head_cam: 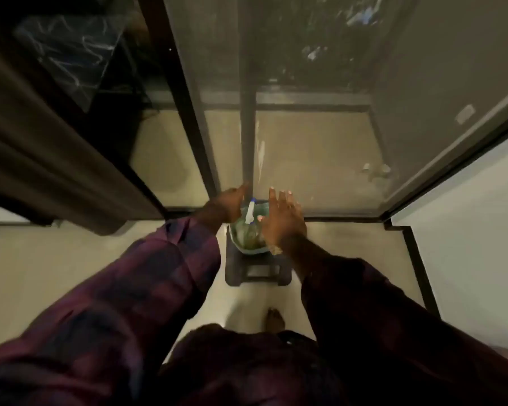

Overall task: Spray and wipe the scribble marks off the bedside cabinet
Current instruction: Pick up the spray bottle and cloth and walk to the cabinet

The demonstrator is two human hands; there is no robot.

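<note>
floor [56, 273] pale | glass doors [320, 159] dark-framed, ahead | curtain [41, 159] dark, left | wall [467, 215] white, right | light dim

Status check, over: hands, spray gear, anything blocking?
Left hand and right hand open over bowl on stool, holding nothing. White bottle-like item lies in bowl. Cabinet not in view. Nothing between hands and bowl.
</note>
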